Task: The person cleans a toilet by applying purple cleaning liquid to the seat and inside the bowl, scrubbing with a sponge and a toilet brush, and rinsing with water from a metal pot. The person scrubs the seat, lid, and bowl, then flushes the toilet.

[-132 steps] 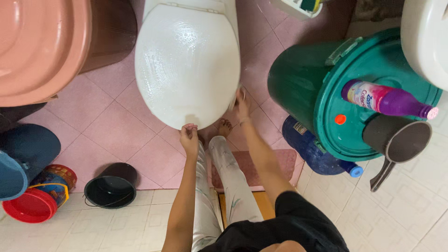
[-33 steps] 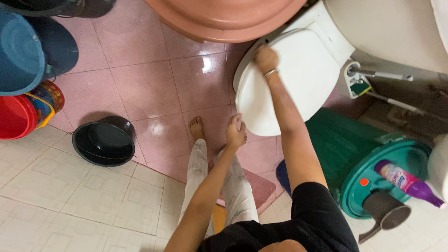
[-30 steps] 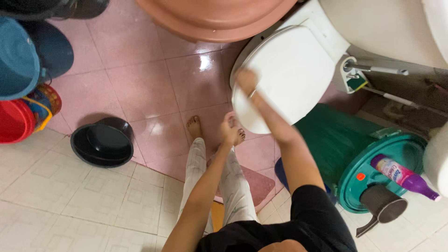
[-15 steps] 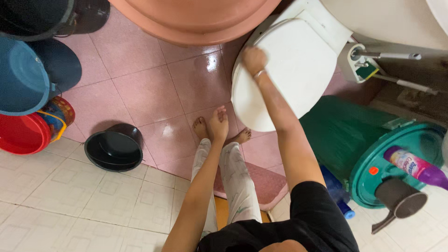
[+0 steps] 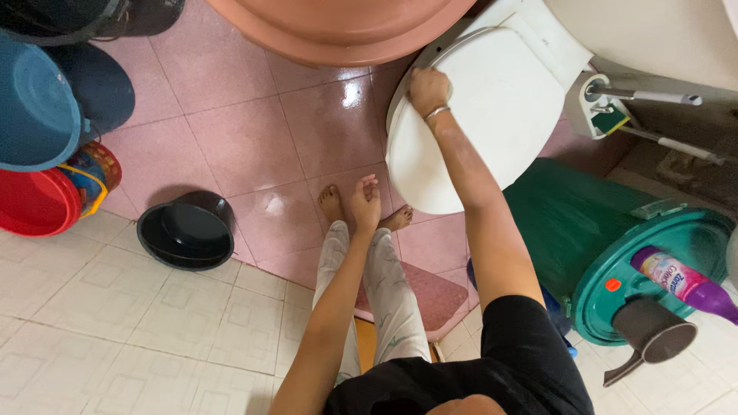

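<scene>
Upper centre-right of the frame: closed white plastic toilet lid (image 5: pixel 492 115), glossy, angled toward the lower left. Right hand (image 5: pixel 427 91) sits on the lid's upper-left edge, fingers curled into a loose fist pressed against the surface; cannot tell if anything is inside the fist. Thin metal bangle (image 5: pixel 436 113) on that wrist.

Left hand (image 5: pixel 365 203) hangs mid-frame over the pink floor tiles (image 5: pixel 231 146), fingers slack and part-open, holding nothing, just above the person's bare feet (image 5: pixel 332 203). It is apart from the lid.

Top centre: rim of a large salmon-pink plastic basin (image 5: pixel 338 31), just beside the lid's upper-left edge. Left edge: blue plastic bucket (image 5: pixel 34 100) above a red plastic basin (image 5: pixel 31 204). Lower left of centre: small black plastic pail (image 5: pixel 186 230) on the floor.

Right side: green plastic bin with teal lid (image 5: pixel 653 261); on the lid lie a purple plastic bottle (image 5: pixel 684 280) and a dark grey dipper with handle (image 5: pixel 649 334). Upper right: white holder with a long-handled brush (image 5: pixel 607 107), next to the toilet.
</scene>
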